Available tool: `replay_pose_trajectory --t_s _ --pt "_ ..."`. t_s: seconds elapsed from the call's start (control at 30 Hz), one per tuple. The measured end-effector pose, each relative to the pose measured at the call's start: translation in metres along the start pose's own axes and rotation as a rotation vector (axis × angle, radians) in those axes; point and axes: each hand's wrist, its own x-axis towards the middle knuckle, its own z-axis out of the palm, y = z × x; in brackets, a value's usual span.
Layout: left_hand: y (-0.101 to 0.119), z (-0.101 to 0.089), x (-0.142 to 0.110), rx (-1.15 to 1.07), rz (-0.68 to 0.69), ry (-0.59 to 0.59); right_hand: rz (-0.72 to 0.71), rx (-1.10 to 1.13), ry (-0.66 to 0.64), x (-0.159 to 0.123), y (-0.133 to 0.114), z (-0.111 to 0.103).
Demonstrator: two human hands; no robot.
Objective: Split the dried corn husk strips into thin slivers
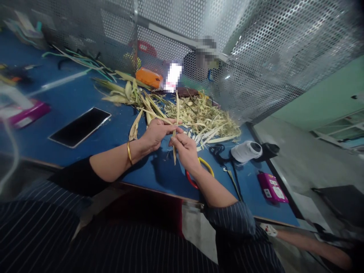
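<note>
A narrow, pale strip of dried corn husk (pixel 178 106) stands nearly upright between my hands, its lower end hanging below my fingers. My left hand (pixel 157 133), with a gold bangle on the wrist, pinches it from the left side. Just below, my right hand (pixel 186 148) grips the same strip between thumb and fingers. The fingertips of both hands almost meet. Behind them lies a heap of shredded husk (pixel 210 113), with longer husk leaves (pixel 127 93) to its left. Beside my right wrist, red and yellow loop handles (pixel 209 165) show in part.
On the blue table (pixel 148 174) lie a dark-screened phone (pixel 81 127), a white thread spool (pixel 247 151), a black spool (pixel 270 149) and a magenta box (pixel 273 186). An orange packet (pixel 149 77) is by the perforated metal screen (pixel 182 28). Another person's arm (pixel 309 244) shows lower right.
</note>
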Motion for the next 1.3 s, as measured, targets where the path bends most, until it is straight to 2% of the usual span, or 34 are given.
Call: replay_pose_trajectory --t_s 0.07,0.13,0.23,0.33,0.5,0.57,0.7,0.87,1.03,1.2,1.3 --pt "0.001 -0.001 0.001 -0.023 0.000 0.031 0.061 0.025 0.007 0.001 0.003 0.002" --pt "0.003 -0.005 0.003 -0.044 -0.005 0.032 0.160 0.140 0.017 0.003 0.007 0.001" --pt "0.008 -0.014 0.006 -0.054 -0.050 -0.059 0.239 0.302 0.063 0.007 0.013 -0.008" --pt "0.015 -0.020 0.008 -0.107 -0.097 -0.136 0.231 0.313 0.092 0.010 0.015 -0.021" --pt "0.028 -0.024 0.010 -0.208 -0.271 -0.237 0.238 0.362 -0.062 0.014 0.008 -0.039" --pt "0.027 -0.022 0.008 -0.114 -0.244 -0.228 0.250 0.360 -0.116 0.014 0.007 -0.044" --pt "0.019 -0.016 0.003 0.128 -0.081 -0.144 0.207 0.217 -0.165 0.012 0.011 -0.047" --pt "0.013 -0.011 -0.001 0.294 -0.014 -0.116 0.006 -0.192 -0.069 0.010 0.018 -0.043" --pt "0.009 -0.012 0.001 0.273 -0.054 -0.093 -0.050 -0.317 -0.069 0.005 0.010 -0.037" --pt "0.008 -0.012 0.003 0.190 -0.141 -0.063 -0.171 -0.465 -0.057 -0.003 -0.001 -0.031" --pt "0.010 -0.015 0.004 0.185 -0.160 -0.104 -0.129 -0.463 -0.032 -0.003 0.002 -0.031"
